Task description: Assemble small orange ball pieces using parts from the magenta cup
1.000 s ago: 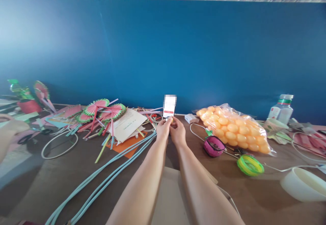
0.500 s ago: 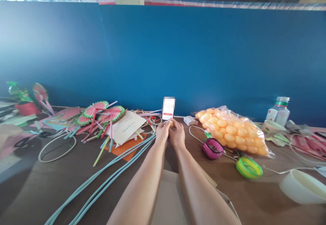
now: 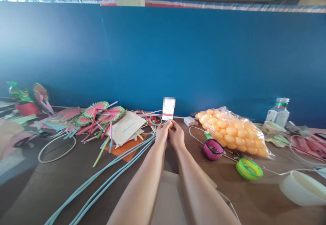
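Note:
Both my arms reach straight out over the brown table [image 3: 51,184]. My left hand [image 3: 162,132] and my right hand [image 3: 176,135] meet at the fingertips, pinched together on a small yellow-orange ball [image 3: 170,123] that is mostly hidden by the fingers. Just behind the hands a small white card with a red band [image 3: 168,110] stands against the blue wall [image 3: 178,55].
A clear bag of orange balls [image 3: 233,131] lies to the right, with a magenta pouch [image 3: 212,149], a green-yellow ring [image 3: 249,169], a white bowl [image 3: 300,187] and a bottle [image 3: 278,113]. Left: pink-green paper fans [image 3: 104,112], papers [image 3: 126,126], light-blue tubes [image 3: 109,175], a wire hoop [image 3: 56,148].
The hands stay pinched on the small ball in nearly the same spot. The view has shifted slightly; a blurred shape at the far left edge has drawn back.

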The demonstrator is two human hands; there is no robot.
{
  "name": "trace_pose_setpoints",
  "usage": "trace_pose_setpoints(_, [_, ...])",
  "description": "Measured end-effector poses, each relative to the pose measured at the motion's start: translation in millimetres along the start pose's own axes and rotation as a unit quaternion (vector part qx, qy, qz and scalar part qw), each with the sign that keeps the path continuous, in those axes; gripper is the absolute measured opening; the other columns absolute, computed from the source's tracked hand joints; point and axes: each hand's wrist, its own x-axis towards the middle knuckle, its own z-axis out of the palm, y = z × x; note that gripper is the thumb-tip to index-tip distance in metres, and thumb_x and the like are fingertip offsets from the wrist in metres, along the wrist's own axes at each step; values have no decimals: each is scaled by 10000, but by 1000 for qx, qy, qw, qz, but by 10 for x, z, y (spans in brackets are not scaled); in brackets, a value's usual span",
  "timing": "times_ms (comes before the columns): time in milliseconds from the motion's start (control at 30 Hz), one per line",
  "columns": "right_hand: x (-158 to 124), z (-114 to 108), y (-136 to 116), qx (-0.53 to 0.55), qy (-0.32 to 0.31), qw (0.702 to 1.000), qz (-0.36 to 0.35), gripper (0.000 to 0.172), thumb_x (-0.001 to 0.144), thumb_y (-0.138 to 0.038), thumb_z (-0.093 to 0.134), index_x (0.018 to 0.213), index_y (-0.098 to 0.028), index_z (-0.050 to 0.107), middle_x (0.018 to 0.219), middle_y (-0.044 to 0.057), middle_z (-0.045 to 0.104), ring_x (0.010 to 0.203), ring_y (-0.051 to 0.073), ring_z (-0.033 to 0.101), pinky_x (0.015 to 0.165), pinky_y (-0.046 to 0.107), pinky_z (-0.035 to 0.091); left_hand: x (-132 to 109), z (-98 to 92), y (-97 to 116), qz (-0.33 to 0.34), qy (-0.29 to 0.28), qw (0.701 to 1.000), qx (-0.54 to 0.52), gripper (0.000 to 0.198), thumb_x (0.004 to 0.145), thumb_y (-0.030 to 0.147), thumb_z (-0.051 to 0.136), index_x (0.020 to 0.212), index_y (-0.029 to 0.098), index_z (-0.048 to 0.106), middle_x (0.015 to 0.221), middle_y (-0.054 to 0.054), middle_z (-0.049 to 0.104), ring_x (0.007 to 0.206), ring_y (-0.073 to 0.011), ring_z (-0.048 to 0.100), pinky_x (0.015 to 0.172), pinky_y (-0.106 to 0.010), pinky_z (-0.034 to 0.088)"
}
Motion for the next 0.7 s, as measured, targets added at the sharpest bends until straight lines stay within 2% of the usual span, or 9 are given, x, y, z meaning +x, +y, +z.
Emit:
trace_pose_setpoints(133, [-13,13,-35,4,-7,1000,-12,400,764,-344,605,1140,-227,681,1011,40,728,880,203,676,826,317,509,18,-10,-5,1,10,1000,5,478,531,517,843,709,110,667,621,-79,656,649,-208,660,648,-308,506])
trace_pose_setpoints(333, [-17,21,8,-8,-16,1000,-12,442,727,-305,618,1161,-230,659,990,28,720,862,197,666,821,312,512,70,-48,-14,2,28,999,31,431,520,465,863,712,130,671,589,-60,645,687,-228,676,677,-320,522])
trace_pose_setpoints(600, [-11,26,19,13,-4,1000,-14,458,738,-301,603,1189,-228,640,985,31,720,806,177,652,816,312,517,17,1,5,8,-14,1000,-1,456,574,511,824,731,103,691,669,-102,686,724,-235,688,690,-322,534])
trace_pose_setpoints(700, [-10,16,7,12,-3,1000,-17,466,740,-311,603,1197,-227,635,1007,37,720,828,185,651,793,309,520,39,-17,-15,12,-10,1000,3,446,551,495,839,719,109,691,659,-94,687,701,-233,686,689,-331,538])
